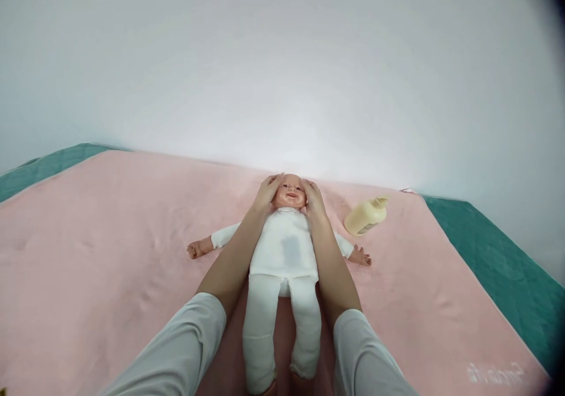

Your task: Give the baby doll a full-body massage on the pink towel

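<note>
A baby doll (273, 246) in a white long-sleeved top and white trousers lies on its back, head away from me, arms spread to both sides. My left hand (267, 191) rests along the left side of its head (291, 195), with stretched fingers reaching the forehead. On the opposite side, my right hand (313, 196) lies against the head in the same way, fingers extended towards the brow. Both hands touch the head without closing round it. My forearms pass over the doll's arms and beside its body. A greyish patch shows on the top's front.
A pale yellow bottle (365, 216) leans tilted to the right of the doll's head, its cap pointing up and right. Beneath everything spreads a pink blanket (110, 255) over a green cover (494, 260). A plain pale wall (282, 66) rises behind.
</note>
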Available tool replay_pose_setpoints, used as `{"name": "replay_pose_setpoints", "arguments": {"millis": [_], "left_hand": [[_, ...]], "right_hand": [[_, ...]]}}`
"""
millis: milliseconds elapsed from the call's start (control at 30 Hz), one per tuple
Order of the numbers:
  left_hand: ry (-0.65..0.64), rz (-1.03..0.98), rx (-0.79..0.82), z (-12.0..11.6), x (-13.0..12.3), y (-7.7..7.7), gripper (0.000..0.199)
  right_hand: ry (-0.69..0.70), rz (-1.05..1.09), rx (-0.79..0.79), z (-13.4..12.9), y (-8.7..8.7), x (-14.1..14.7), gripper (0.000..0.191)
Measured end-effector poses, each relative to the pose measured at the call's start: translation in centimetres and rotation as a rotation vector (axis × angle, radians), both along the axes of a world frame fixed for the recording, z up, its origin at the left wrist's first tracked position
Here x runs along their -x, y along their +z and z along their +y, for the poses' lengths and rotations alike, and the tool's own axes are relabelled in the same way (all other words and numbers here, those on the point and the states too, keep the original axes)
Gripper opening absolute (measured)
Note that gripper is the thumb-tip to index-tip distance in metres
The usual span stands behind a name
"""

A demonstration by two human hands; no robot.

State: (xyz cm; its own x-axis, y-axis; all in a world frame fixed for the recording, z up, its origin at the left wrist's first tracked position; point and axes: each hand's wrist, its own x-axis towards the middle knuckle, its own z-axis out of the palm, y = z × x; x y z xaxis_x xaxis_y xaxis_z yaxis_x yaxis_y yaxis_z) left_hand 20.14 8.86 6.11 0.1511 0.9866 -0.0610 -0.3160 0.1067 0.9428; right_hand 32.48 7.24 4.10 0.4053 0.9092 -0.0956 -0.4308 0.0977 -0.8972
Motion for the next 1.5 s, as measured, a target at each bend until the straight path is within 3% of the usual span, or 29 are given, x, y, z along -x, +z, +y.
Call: {"name": "replay_pose_setpoints", "arguments": {"millis": [200,567,1033,1333,1500], "left_hand": [[0.02,-0.007,0.039,0.6,0.1,-0.7,0.04],[-0.003,-0.031,0.043,1.2,-0.1,-1.8,0.039],[-0.037,-0.059,0.101,0.5,0.4,-0.8,0.033],[-0.09,-0.057,0.138,0.8,0.9,-0.7,0.033],[-0.098,-0.094,0.133,0.7,1.0,-0.4,0.028]], "right_hand": [[0.018,-0.056,-0.01,0.2,-0.5,0.2,0.042],[-0.048,-0.051,0.019,0.6,-1.4,0.4,0.036],[-0.028,0.118,0.045,0.1,-0.4,0.0,0.03],[0.019,0.174,-0.014,0.3,-1.0,-0.3,0.029],[-0.018,0.266,0.074,0.4,-0.8,-0.3,0.034]]}}
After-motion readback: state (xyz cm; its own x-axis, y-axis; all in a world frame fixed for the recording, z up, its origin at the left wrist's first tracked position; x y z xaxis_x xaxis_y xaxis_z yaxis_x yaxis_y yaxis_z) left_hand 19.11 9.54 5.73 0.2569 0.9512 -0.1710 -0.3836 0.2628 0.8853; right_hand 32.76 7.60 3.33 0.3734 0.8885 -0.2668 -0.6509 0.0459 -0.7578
